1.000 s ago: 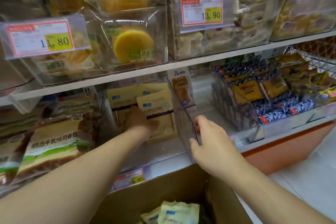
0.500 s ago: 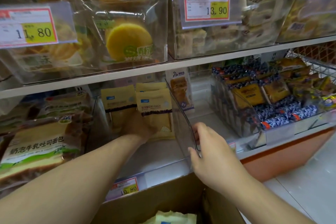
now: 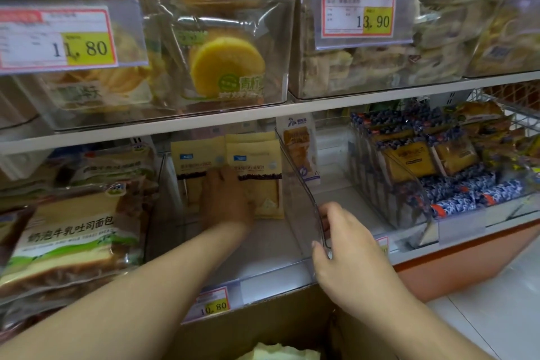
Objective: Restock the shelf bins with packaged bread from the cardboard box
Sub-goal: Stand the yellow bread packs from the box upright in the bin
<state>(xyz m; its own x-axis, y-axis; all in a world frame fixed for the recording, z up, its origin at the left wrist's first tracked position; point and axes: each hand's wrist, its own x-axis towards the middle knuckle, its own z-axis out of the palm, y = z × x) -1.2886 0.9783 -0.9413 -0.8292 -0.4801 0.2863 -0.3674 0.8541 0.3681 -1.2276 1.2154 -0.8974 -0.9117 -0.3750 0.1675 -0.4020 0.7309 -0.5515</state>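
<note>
Two pale yellow bread packs (image 3: 257,164) stand upright side by side at the back of a clear plastic bin (image 3: 295,184) on the lower shelf. My left hand (image 3: 225,199) reaches deep into that bin and rests against the fronts of the packs, fingers spread. My right hand (image 3: 344,248) grips the bin's curved right wall near its front corner, thumb on the near side and fingers curled behind the plastic. The cardboard box (image 3: 263,324) sits below the shelf edge, with one pale pack (image 3: 280,353) showing inside at the frame's bottom.
Toast loaves (image 3: 70,240) fill the bin to the left. A single brown-labelled pack (image 3: 301,149) stands in the bin to the right, then blue and orange snack packs (image 3: 438,172). Upper-shelf bins hold round yellow cakes (image 3: 228,61). A 10.80 price tag (image 3: 213,305) hangs below.
The view has tilted upward, so less of the box shows. My left hand has slid a little higher on the yellow packs. My right hand keeps its hold on the bin wall.
</note>
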